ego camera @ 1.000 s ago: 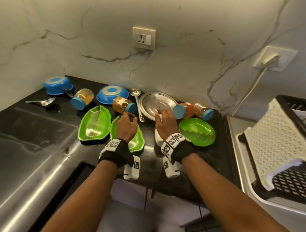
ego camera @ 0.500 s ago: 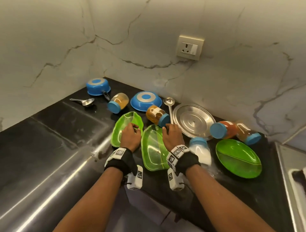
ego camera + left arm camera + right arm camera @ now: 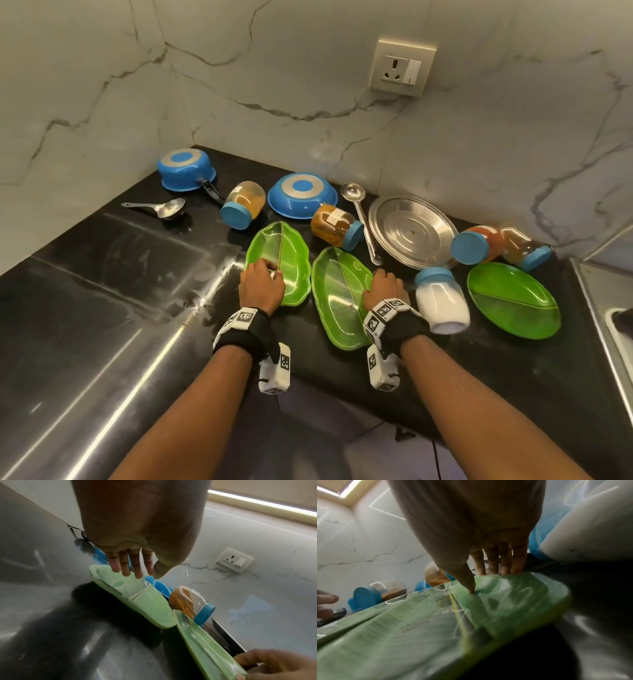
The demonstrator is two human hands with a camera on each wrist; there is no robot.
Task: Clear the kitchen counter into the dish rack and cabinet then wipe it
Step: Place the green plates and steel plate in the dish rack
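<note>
Three green leaf-shaped plates lie on the black counter [image 3: 130, 260]. My left hand [image 3: 262, 284] hovers over the near edge of the left plate [image 3: 284, 250], fingers [image 3: 126, 568] straight and holding nothing. My right hand [image 3: 383, 287] pinches the right rim of the middle plate [image 3: 337, 298], which is tilted. Its thumb [image 3: 468, 582] presses on top of that plate [image 3: 419, 628] while the fingers reach down past the rim. The third green plate [image 3: 512, 299] lies untouched at the right.
Along the wall sit a blue pot [image 3: 186, 169], a blue bowl [image 3: 302, 195], a steel plate [image 3: 412, 231], a ladle [image 3: 363, 222] and a spoon [image 3: 159, 207]. Several blue-lidded jars lie on their sides, including a white-filled one [image 3: 442, 301] beside my right hand. A steel sink edge [image 3: 592, 308] borders the right.
The view swung left and the dish rack left the frame. My left hand went from the middle plate to the left plate; my right hand went from the steel plate to the middle plate's rim.
</note>
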